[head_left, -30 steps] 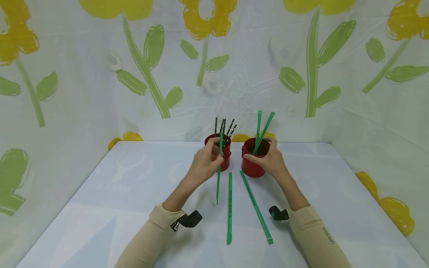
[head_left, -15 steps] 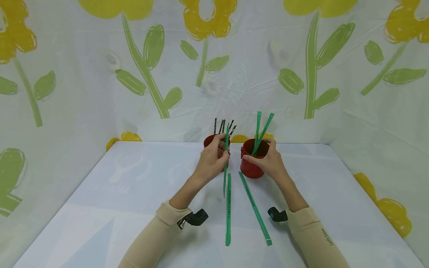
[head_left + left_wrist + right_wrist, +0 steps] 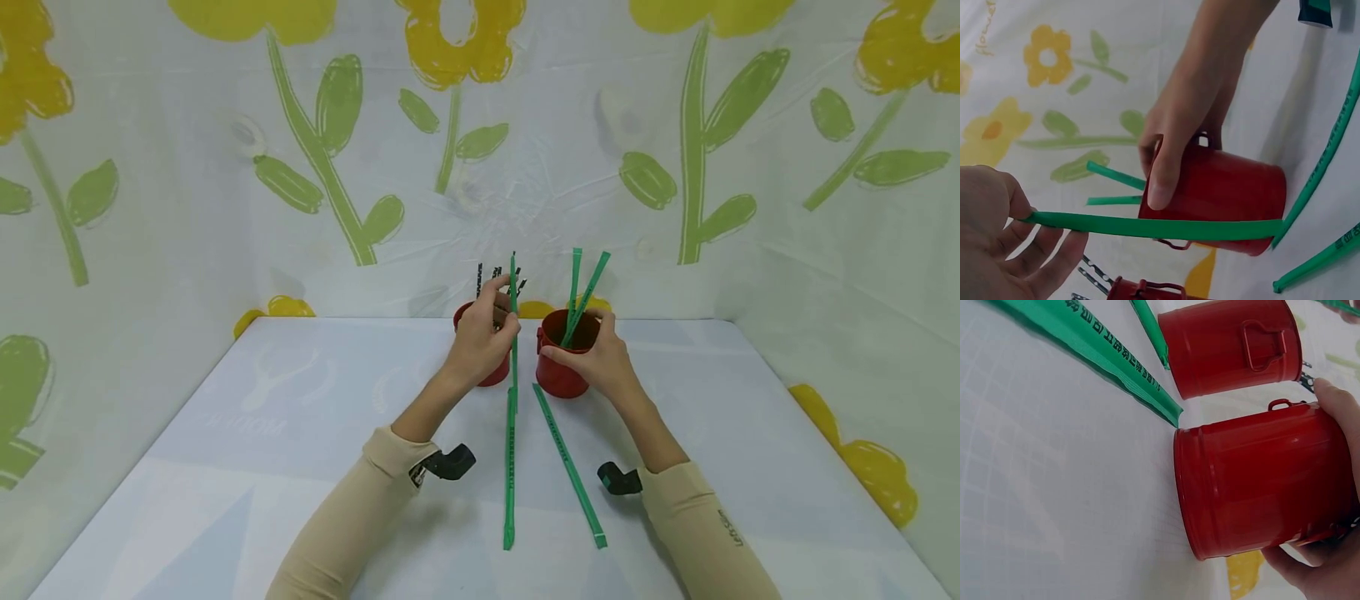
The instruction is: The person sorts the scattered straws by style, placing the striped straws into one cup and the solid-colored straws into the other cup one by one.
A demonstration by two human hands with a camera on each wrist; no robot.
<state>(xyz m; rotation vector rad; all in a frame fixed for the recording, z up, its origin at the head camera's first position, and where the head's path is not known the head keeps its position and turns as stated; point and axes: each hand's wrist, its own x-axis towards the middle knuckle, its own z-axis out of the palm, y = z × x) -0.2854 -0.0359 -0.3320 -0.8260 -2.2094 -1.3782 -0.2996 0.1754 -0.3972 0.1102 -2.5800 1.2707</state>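
My left hand (image 3: 482,337) pinches a long, narrow green packet (image 3: 1154,226) near its top and holds it upright in the air, in front of the left red bucket (image 3: 492,372). Several black, white-dotted straws (image 3: 479,280) stick out of that bucket, partly hidden by the hand. My right hand (image 3: 604,360) grips the rim of the right red bucket (image 3: 1266,481), thumb on the near side. Two green packets (image 3: 589,287) stand in it, leaning and crossing. The right bucket is upright on the table.
Two more printed green packets lie on the white table (image 3: 262,450): one straight packet (image 3: 510,475) and one slanted packet (image 3: 570,467), both in front of the buckets. A flower-printed sheet (image 3: 555,150) rises behind the table and along both sides.
My left hand has moved right and slightly up with the green packet, towards the right bucket. My right hand keeps its grip on the bucket and stays in place.
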